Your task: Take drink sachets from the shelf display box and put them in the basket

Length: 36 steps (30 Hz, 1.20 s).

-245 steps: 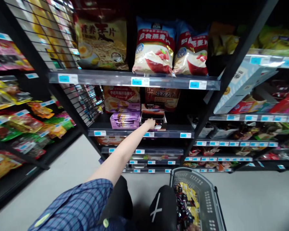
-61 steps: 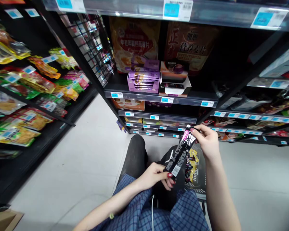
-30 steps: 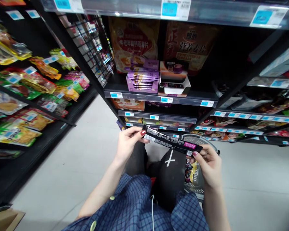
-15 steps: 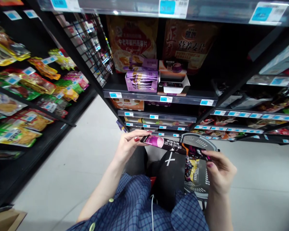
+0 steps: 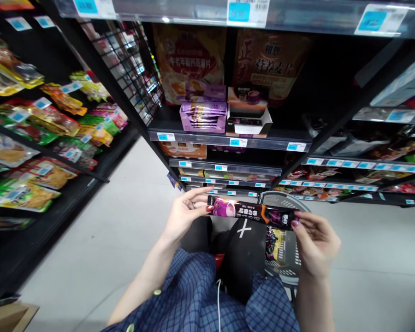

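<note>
A long black sachet (image 5: 251, 213) with a purple picture and an orange band lies level between my two hands, its printed front facing me. My left hand (image 5: 186, 215) pinches its left end with red-nailed fingertips. My right hand (image 5: 314, 242) pinches its right end. Both hands hover above my knees, in front of a grey shopping basket (image 5: 285, 263) that holds several small packets. Up on the shelf stands the white display box (image 5: 249, 117) with more of the dark sachets, next to a purple box (image 5: 203, 116).
Black shelving (image 5: 228, 140) with blue price tags rises ahead, with large cereal bags (image 5: 190, 60) behind the boxes. A wire grid panel (image 5: 124, 60) closes its left side. Snack bags (image 5: 38, 138) fill the left-hand shelves. Grey floor (image 5: 131, 203) runs between the racks.
Over the last second the sachet was turned from its barcode side to its printed front. It now lies flatter and a little lower, still held at both ends.
</note>
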{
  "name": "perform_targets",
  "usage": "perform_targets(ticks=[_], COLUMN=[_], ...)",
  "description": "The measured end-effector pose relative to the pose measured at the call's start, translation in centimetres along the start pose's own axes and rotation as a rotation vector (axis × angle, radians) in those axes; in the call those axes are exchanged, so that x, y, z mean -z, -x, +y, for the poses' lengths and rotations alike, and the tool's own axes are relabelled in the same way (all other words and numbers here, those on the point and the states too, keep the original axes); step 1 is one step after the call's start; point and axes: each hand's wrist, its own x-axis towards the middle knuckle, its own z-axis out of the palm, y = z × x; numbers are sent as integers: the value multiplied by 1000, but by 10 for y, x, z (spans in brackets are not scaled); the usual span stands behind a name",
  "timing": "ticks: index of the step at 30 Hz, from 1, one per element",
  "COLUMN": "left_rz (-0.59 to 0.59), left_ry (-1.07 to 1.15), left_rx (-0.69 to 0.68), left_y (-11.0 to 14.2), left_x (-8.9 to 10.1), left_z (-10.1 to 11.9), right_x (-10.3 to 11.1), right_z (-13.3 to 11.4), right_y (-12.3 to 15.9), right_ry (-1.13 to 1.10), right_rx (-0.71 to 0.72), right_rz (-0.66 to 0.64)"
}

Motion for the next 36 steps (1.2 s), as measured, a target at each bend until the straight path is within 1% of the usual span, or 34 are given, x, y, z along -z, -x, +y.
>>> perform_targets(ticks=[2,3,5,7,10,12,14,16,18,23,28,30,32,34,36], left_rz=[-33,-70,-182,-317,-510,-598,-616,-582,-540,-487,-484,-502,-537,-616,-725], left_ry=[-21,-41,-93,-163,-234,-220,-176,-143,-116,-67,-58,-59,21,220,453], left_rx=[54,103,214,286,317,352,398,426,439,440,446,436,424,428,460], left_y=[2,3,6,11,17,20,23,25,27,31,30,29,27,25,24], left_x=[1,0,-2,-7,-18,-26,-32,-35,-37,-37,-37,-37,-37,-37,-37], left_z=[-3,-5,-10,-16,-24,-28,-29,-30,-29,-26,-27,-29,-33,-39,-46], right_x=[-3,-5,-10,-17,-34,-48,-62,-74,-84,-93,-95,-94,-93,-91,-89], right_z=[-1,-3,-6,-13,-25,-32,-35,-34,-31,-25,-17,-13,-12,-12,-14], right_y=[-6,-11,-23,-38,-60,-72,-81,-89,-96,-104,-107,-107,-106,-105,-103], right_ry=[-24,-35,-51,-57,-50,-45,-39,-40,-43,-50,-65,-85,-143,-234,-317], right_rx=[-23,-29,-25,-20,-18,-10,-1,-8,-28,-71,-87,-103,-122,-131,-135], right_rz=[34,43,23,-60,-242,-369,-475,-554,-599,-636,-644,-640,-637,-628,-618])
